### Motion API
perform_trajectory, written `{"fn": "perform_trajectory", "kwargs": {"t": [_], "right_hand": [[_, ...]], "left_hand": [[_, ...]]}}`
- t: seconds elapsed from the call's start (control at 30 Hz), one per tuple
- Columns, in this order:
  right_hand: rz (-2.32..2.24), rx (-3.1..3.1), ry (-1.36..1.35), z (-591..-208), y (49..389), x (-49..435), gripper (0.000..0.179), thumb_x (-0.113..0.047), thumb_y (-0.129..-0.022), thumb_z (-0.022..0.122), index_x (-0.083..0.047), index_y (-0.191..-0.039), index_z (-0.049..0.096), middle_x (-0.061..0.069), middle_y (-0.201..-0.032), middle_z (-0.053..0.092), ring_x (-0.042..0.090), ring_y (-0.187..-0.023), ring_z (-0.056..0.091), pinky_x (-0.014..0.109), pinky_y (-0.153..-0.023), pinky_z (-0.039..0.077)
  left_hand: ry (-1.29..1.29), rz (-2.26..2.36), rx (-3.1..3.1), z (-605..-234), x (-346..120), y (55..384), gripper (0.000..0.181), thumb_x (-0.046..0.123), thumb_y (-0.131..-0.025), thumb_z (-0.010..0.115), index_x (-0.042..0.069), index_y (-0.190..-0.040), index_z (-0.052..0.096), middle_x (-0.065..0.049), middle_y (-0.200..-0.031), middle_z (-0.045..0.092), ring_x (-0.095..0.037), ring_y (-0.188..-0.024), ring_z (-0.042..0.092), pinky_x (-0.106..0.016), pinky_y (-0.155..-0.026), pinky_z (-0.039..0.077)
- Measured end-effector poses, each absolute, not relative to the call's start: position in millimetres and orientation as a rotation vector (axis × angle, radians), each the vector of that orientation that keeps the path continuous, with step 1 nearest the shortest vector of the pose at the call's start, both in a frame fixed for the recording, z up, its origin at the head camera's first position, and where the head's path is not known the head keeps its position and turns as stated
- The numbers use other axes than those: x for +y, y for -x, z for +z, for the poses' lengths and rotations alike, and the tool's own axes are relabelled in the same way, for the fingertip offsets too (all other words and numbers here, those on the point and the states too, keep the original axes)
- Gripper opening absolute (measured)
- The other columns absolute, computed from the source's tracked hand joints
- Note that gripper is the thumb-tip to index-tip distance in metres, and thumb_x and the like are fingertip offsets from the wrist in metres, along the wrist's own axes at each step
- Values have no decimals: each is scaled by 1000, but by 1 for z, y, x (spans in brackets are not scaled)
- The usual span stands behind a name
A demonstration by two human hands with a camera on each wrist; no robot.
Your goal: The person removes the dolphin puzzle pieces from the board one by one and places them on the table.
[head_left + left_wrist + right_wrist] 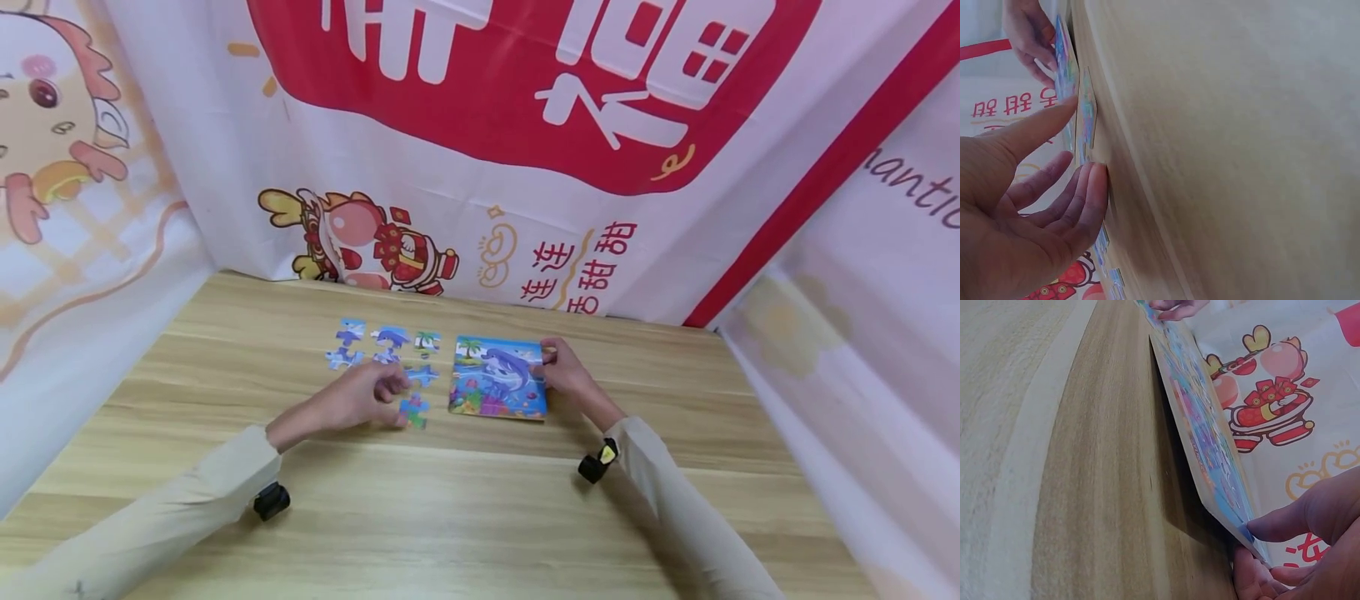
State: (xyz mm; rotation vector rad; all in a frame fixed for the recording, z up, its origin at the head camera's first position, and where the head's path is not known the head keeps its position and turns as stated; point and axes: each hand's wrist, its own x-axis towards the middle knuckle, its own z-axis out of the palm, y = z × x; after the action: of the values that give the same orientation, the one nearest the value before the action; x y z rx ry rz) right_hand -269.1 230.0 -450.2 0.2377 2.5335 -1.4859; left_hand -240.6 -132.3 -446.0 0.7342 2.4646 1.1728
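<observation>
A square board with a dolphin picture lies on the table, its right side tilted up with a shadow beneath. My right hand pinches that right edge, thumb on the picture face and fingers underneath, as the right wrist view shows. Left of the board, several loose jigsaw pieces are spread in loose rows. My left hand hovers low over them, thumb and fingers apart and loosely bent. Its thumb tip is at the nearest piece; whether it touches is unclear. Some pieces are partly hidden behind this hand.
The wood-grain table stretches toward me and to both sides. A printed white and red cloth hangs along its back edge, with more cloth at left and right. Each wrist wears a small black camera.
</observation>
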Motion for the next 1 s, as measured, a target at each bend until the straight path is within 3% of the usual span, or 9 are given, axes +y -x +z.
{"fn": "perform_trajectory", "kwargs": {"t": [0.2, 0.57, 0.83, 1.0], "right_hand": [[-1466, 2527, -245, -450, 269, 232, 58, 2, -100, 64, 4, -151, 37, 24, -123, 52, 25, -93, 55, 27, -71, 52], [-1471, 2489, -260, -448, 270, 236, 63, -2, -99, 68, 2, -153, 37, 22, -127, 50, 27, -102, 55, 33, -82, 57], [-1629, 2425, -319, -449, 272, 237, 50, -3, -101, 62, 11, -145, 44, 22, -119, 55, 19, -82, 59, 30, -73, 59], [-1660, 2406, -330, -447, 272, 239, 46, 0, -102, 58, 9, -146, 47, 20, -114, 58, 17, -84, 61, 34, -78, 63]], "left_hand": [[-764, 1027, 2566, -449, -131, 233, 55, 23, -79, 92, 6, -126, 69, -7, -118, 65, -23, -104, 59, -42, -92, 54], [-805, 1024, 2624, -453, -129, 233, 41, 23, -84, 89, 7, -119, 72, -4, -111, 67, -20, -99, 59, -38, -87, 54], [-787, 1001, 2659, -451, -127, 231, 39, 22, -85, 89, 7, -117, 73, -4, -108, 67, -20, -97, 59, -38, -86, 54], [-756, 985, 2689, -447, -125, 231, 41, 29, -85, 88, 8, -117, 72, -4, -110, 68, -21, -100, 61, -43, -89, 56]]}}
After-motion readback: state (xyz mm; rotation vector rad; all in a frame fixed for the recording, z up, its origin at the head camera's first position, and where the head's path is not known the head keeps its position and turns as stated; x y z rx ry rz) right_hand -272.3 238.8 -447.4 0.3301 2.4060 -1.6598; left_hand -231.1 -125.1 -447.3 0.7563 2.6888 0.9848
